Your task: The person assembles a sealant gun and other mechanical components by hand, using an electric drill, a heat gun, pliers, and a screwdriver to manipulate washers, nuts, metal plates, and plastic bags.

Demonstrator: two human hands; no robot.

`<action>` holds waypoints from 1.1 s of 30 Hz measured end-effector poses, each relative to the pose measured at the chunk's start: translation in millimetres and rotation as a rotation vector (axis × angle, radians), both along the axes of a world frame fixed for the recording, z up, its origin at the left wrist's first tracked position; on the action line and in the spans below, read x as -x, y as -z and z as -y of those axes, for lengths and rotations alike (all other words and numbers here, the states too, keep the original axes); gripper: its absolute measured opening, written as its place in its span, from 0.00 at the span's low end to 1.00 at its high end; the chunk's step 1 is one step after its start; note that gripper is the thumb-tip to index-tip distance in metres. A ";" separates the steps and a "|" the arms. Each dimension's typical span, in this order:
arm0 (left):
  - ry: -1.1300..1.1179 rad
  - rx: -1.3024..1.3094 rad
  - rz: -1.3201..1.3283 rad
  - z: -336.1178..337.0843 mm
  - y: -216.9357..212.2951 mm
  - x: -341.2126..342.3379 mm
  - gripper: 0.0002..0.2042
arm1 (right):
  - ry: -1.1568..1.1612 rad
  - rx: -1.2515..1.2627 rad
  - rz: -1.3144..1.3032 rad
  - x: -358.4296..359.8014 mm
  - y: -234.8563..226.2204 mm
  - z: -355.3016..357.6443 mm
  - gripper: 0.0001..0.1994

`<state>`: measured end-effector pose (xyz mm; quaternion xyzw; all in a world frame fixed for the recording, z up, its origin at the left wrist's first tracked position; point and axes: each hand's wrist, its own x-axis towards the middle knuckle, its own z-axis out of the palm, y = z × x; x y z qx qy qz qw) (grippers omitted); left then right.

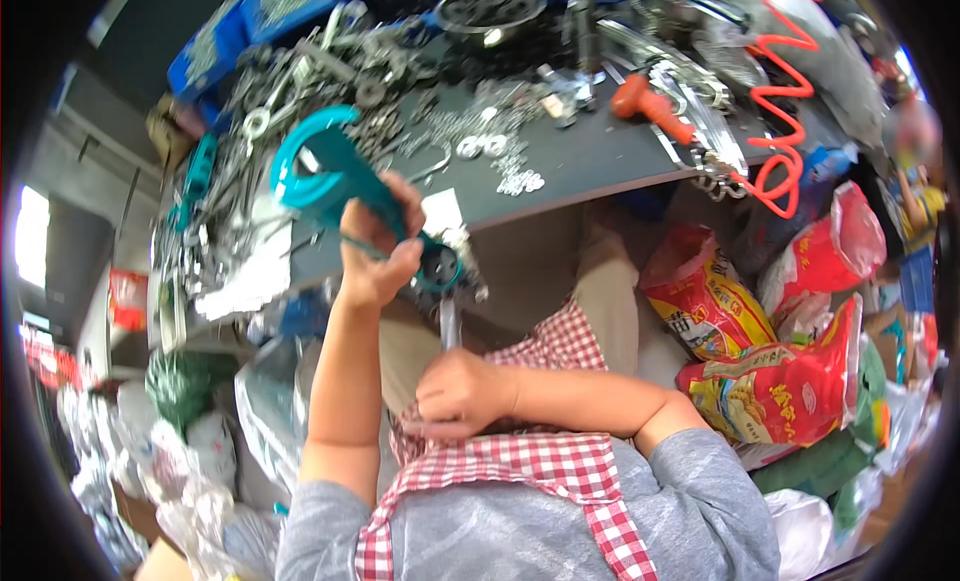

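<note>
My left hand [380, 243] is closed around a teal plastic hand tool [345, 171], raised over the table's front edge. An open curved ring forms the tool's far end, and a round, dark-centred part [439, 267] is at its near end. From that round part a pale, shiny strip [450, 323] runs down toward my lap. My right hand [462, 391] is curled in front of my checked apron [540, 461], at the strip's lower end. Its fingertips are mostly hidden from view.
Loose metal parts [370, 71] crowd the dark worktable [590, 161], with washers [520, 177] near its edge. Blue bins [285, 6] line the back. An orange-handled tool [650, 106] and red coiled hose [785, 71] lie right. Red-yellow bags [775, 386] stand beside my right arm.
</note>
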<state>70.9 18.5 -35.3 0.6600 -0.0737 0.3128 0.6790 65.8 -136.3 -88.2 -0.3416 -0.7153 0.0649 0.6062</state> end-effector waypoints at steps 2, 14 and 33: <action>0.059 -0.045 -0.025 -6.4 -2.0 -1.8 0.24 | -0.015 0.021 0.022 -0.7 -1.9 -3.4 0.17; -0.182 -0.161 -0.051 19.1 -16.6 1.9 0.20 | 0.145 0.225 0.276 -9.6 11.7 -0.2 0.13; 0.188 0.368 0.525 -11.7 -117.9 115.0 0.22 | 0.393 0.550 0.071 -71.4 106.5 105.6 0.17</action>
